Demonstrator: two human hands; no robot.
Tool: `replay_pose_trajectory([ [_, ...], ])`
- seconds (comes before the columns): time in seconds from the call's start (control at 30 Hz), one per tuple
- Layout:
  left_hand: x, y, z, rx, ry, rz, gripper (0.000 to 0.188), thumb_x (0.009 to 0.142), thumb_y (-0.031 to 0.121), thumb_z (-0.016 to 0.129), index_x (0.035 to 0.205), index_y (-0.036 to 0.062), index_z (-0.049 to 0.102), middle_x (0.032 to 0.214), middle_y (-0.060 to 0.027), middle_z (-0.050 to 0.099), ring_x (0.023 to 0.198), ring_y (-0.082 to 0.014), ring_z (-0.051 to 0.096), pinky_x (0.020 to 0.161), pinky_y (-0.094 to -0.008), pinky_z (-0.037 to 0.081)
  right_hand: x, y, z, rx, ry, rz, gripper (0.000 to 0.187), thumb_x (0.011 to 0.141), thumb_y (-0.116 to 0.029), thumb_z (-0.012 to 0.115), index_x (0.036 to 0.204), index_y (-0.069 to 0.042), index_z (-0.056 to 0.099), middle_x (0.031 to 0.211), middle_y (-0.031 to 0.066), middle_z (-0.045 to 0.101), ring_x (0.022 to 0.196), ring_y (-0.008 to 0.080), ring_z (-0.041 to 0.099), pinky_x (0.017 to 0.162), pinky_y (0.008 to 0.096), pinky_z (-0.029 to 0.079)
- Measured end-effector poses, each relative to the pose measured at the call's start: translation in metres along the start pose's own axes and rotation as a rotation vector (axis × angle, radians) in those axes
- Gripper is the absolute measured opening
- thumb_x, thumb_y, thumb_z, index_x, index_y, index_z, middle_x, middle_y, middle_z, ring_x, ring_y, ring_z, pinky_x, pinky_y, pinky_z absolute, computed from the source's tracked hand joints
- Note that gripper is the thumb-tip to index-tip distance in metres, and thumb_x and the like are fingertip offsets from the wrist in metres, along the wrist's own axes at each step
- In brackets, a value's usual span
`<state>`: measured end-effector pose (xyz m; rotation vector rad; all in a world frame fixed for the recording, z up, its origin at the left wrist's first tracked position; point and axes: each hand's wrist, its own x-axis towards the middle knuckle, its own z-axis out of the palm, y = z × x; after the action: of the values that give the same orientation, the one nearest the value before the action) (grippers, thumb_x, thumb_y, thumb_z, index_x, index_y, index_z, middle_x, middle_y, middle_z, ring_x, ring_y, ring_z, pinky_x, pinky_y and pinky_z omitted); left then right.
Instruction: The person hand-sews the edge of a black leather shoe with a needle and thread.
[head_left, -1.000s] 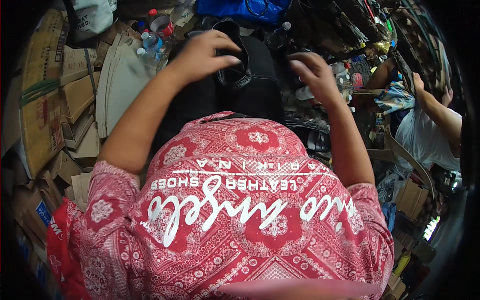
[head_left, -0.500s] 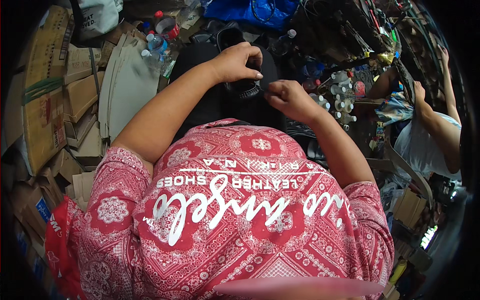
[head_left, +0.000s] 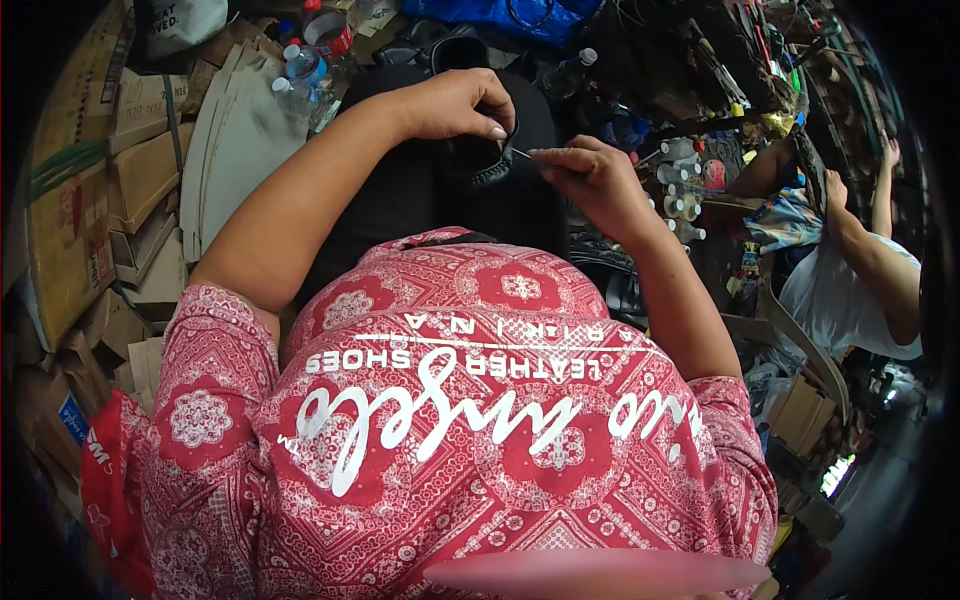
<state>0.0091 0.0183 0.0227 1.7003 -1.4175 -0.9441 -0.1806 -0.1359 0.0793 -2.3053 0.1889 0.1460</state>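
On the dark cloth over my lap (head_left: 400, 195) sits a black piece that looks like a shoe (head_left: 485, 176), with a ridged, stitched-looking rim facing me. My left hand (head_left: 458, 105) curls over its far left side, thumb against the edge, gripping it. To the right, my right hand (head_left: 592, 180) pinches a thin, shiny metal needle or awl (head_left: 520, 153) between thumb and forefinger. Its tip points left and meets the rim of the black piece. The inside of that piece is too dark to make out.
Flattened cardboard (head_left: 150, 185) is stacked at the left. Plastic bottles (head_left: 305, 85) stand beyond my left forearm, and several small bottles (head_left: 682, 185) lie right of my right hand. A blue bag (head_left: 500, 12) lies at the far edge. Another person (head_left: 850, 285) sits at the right.
My right hand has turned and opened out slightly, so the thin metal tool now shows. My left hand and the black piece have shifted a little left in view.
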Motion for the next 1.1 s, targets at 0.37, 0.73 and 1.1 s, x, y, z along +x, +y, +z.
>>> replay_pose_trajectory([
  [0.37, -0.007, -0.006, -0.004, -0.002, -0.05, 0.024, 0.028, 0.07, 0.011, 0.073, 0.098, 0.0114, 0.071, 0.095, -0.0039, 0.048, 0.095, -0.019, 0.051, 0.087, -0.0303, 0.042, 0.017, -0.004, -0.002, -0.149, -0.075, -0.057, 0.02, 0.077, -0.008, 0.065, 0.095, -0.008, 0.072, 0.081, 0.013, 0.063, 0.076, 0.0271, 0.063, 0.069, 0.0337, 0.051],
  [0.73, -0.007, -0.007, -0.001, 0.03, -0.021, 0.04, 0.031, 0.066, 0.01, 0.075, 0.097, 0.0128, 0.072, 0.097, -0.0049, 0.05, 0.096, -0.021, 0.052, 0.088, -0.0308, 0.043, 0.034, -0.009, 0.003, -0.208, -0.163, -0.1, 0.019, 0.076, -0.01, 0.065, 0.093, -0.005, 0.071, 0.084, 0.0164, 0.066, 0.081, 0.0292, 0.065, 0.074, 0.0346, 0.051],
  [1.1, -0.002, 0.003, 0.007, 0.045, -0.006, 0.055, 0.029, 0.066, 0.013, 0.076, 0.094, 0.0136, 0.073, 0.095, -0.0041, 0.05, 0.095, -0.0206, 0.052, 0.086, -0.0316, 0.043, 0.033, 0.05, 0.0, 0.336, -0.296, 0.099, 0.015, 0.082, -0.004, 0.067, 0.097, -0.007, 0.072, 0.092, 0.002, 0.061, 0.088, 0.0124, 0.06, 0.08, 0.0253, 0.049],
])
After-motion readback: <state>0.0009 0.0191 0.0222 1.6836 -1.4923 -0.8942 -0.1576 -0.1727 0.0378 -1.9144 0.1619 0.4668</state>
